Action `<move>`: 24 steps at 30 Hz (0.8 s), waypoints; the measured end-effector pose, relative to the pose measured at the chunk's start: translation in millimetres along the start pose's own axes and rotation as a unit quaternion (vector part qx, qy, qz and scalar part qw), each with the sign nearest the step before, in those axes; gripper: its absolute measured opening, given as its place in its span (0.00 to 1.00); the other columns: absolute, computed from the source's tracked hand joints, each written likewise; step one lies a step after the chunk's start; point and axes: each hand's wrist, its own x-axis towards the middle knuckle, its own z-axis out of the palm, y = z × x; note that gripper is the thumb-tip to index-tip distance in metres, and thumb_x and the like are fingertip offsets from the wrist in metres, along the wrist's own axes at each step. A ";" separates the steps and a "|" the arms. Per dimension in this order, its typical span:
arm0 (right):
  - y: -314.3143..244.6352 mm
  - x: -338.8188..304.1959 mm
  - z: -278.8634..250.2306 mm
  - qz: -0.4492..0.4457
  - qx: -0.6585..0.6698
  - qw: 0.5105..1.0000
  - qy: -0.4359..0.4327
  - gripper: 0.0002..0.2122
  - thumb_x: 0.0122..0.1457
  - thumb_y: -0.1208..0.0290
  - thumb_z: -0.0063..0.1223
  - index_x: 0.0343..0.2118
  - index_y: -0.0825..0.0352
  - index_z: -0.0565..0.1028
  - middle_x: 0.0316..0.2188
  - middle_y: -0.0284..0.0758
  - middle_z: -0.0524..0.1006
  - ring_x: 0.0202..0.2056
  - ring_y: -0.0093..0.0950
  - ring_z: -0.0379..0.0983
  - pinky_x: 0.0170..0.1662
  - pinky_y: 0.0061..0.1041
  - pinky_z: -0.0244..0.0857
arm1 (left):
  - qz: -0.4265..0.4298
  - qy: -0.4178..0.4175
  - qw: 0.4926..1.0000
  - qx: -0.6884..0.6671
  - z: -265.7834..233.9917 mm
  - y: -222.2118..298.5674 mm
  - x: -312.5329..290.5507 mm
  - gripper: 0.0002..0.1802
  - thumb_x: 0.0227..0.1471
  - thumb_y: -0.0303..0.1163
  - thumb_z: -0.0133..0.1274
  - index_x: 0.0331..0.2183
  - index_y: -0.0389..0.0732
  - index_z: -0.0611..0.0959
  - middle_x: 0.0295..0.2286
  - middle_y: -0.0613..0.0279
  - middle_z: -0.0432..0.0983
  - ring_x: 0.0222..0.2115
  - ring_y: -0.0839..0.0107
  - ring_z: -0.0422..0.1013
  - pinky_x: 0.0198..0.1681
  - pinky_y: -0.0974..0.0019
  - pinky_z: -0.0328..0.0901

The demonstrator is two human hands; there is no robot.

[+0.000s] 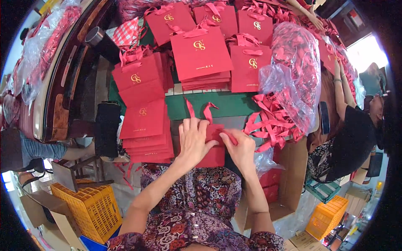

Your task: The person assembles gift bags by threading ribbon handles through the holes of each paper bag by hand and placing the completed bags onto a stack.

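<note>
I seem mid-threading at the surface's (238, 122) near edge: left hand (193, 141) spread over bag (211, 157), right hand (240, 146) pinching ribbon (230, 137); pulling should follow.

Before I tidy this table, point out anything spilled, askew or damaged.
Loose red ribbons lie tangled below the clear plastic bag at right, some drooping toward the open carton; that looks spilled. At left, the stack of red paper gift bags is fanned, not squared. I see no clear damage.
</note>
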 end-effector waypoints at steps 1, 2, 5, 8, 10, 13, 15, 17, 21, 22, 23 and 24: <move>-2.5 -0.2 2.5 0.006 -0.001 1.000 -0.003 0.08 0.55 0.66 0.64 0.34 0.64 0.81 0.28 0.40 0.80 0.29 0.41 0.79 0.31 0.35 0.71 | 0.006 0.021 1.000 0.004 2.0 -1.6 1.5 0.33 0.34 0.38 0.72 0.43 0.41 0.76 0.40 0.55 0.69 0.44 0.55 0.64 0.44 0.54 0.58; -3.8 -0.6 3.8 0.011 -0.003 1.000 -0.005 0.08 0.55 0.65 0.65 0.34 0.63 0.82 0.28 0.40 0.81 0.28 0.40 0.79 0.31 0.34 0.71 | 0.006 0.021 1.000 0.003 1.6 -1.6 2.2 0.33 0.34 0.38 0.72 0.43 0.41 0.76 0.40 0.55 0.69 0.44 0.55 0.64 0.44 0.54 0.58; -2.5 -1.4 14.5 -0.010 0.037 0.999 0.009 0.07 0.54 0.69 0.64 0.34 0.63 0.81 0.28 0.38 0.80 0.28 0.39 0.79 0.30 0.33 0.71 | -0.010 0.005 1.000 0.003 0.1 -7.1 -0.1 0.28 0.36 0.36 0.71 0.40 0.42 0.76 0.38 0.57 0.72 0.42 0.57 0.66 0.42 0.54 0.58; -2.9 -3.0 21.3 -0.029 0.052 0.998 0.028 0.06 0.52 0.72 0.64 0.32 0.64 0.81 0.27 0.38 0.79 0.27 0.38 0.78 0.30 0.33 0.70 | -0.007 0.021 0.994 -0.110 5.5 -12.7 -0.7 0.19 0.43 0.29 0.66 0.38 0.42 0.75 0.31 0.62 0.76 0.37 0.57 0.69 0.41 0.53 0.58; -3.8 -4.3 24.0 -0.029 0.058 0.997 0.030 0.05 0.51 0.74 0.64 0.31 0.65 0.80 0.26 0.38 0.79 0.27 0.38 0.78 0.30 0.33 0.70 | -0.017 0.004 0.991 -0.132 5.5 -16.7 -0.5 0.18 0.44 0.29 0.65 0.38 0.42 0.75 0.31 0.62 0.77 0.36 0.57 0.69 0.41 0.53 0.58; -0.8 -9.8 27.9 -0.049 0.068 0.996 0.034 0.06 0.49 0.75 0.65 0.30 0.65 0.78 0.25 0.37 0.76 0.26 0.37 0.74 0.30 0.34 0.66 | -0.027 -0.011 0.985 -0.171 4.9 -19.0 0.8 0.14 0.48 0.27 0.61 0.37 0.42 0.76 0.31 0.61 0.77 0.36 0.57 0.70 0.41 0.53 0.58; 3.4 -11.6 30.4 -0.069 0.051 0.995 0.045 0.07 0.49 0.75 0.65 0.30 0.65 0.78 0.25 0.36 0.76 0.26 0.36 0.74 0.30 0.33 0.65 | -0.040 -0.038 0.979 -0.195 2.7 -20.5 0.5 0.12 0.49 0.26 0.60 0.38 0.42 0.77 0.31 0.60 0.79 0.37 0.58 0.72 0.41 0.53 0.59; 6.1 -12.8 34.1 -0.090 0.038 0.994 0.056 0.07 0.48 0.75 0.66 0.30 0.64 0.78 0.25 0.36 0.76 0.26 0.35 0.73 0.30 0.33 0.65 | -0.049 -0.039 0.974 -0.216 -1.4 -22.7 0.8 0.11 0.50 0.24 0.58 0.38 0.40 0.78 0.32 0.57 0.80 0.37 0.56 0.74 0.42 0.53 0.63; 10.3 -18.4 37.1 -0.110 0.059 0.989 0.083 0.08 0.47 0.77 0.67 0.29 0.65 0.78 0.24 0.35 0.76 0.26 0.35 0.73 0.29 0.33 0.64 | -0.056 -0.063 0.963 -0.255 -4.2 -23.4 2.6 0.10 0.52 0.21 0.55 0.39 0.36 0.80 0.35 0.50 0.81 0.39 0.52 0.78 0.45 0.56 0.70; 11.8 -20.2 38.3 -0.106 0.067 0.988 0.089 0.08 0.47 0.77 0.67 0.29 0.65 0.78 0.24 0.35 0.76 0.25 0.35 0.73 0.29 0.33 0.64 | -0.057 -0.064 0.963 -0.256 -2.4 -24.4 1.8 0.10 0.52 0.21 0.55 0.39 0.36 0.80 0.35 0.50 0.81 0.39 0.52 0.78 0.45 0.56 0.70; 13.1 -21.2 39.9 -0.105 0.067 0.988 0.088 0.08 0.47 0.77 0.67 0.29 0.65 0.78 0.24 0.35 0.76 0.25 0.35 0.73 0.29 0.33 0.64 | -0.069 -0.068 0.953 -0.287 -0.2 -25.6 1.0 0.10 0.52 0.22 0.56 0.39 0.38 0.81 0.34 0.52 0.82 0.38 0.52 0.76 0.45 0.54 0.68; 13.3 -22.1 40.9 -0.101 0.074 0.987 0.100 0.07 0.47 0.77 0.67 0.29 0.66 0.78 0.24 0.35 0.76 0.25 0.35 0.72 0.28 0.33 0.64 | -0.081 -0.073 0.942 -0.319 0.0 -25.7 0.6 0.10 0.51 0.24 0.56 0.38 0.40 0.81 0.32 0.53 0.83 0.38 0.52 0.75 0.46 0.52 0.65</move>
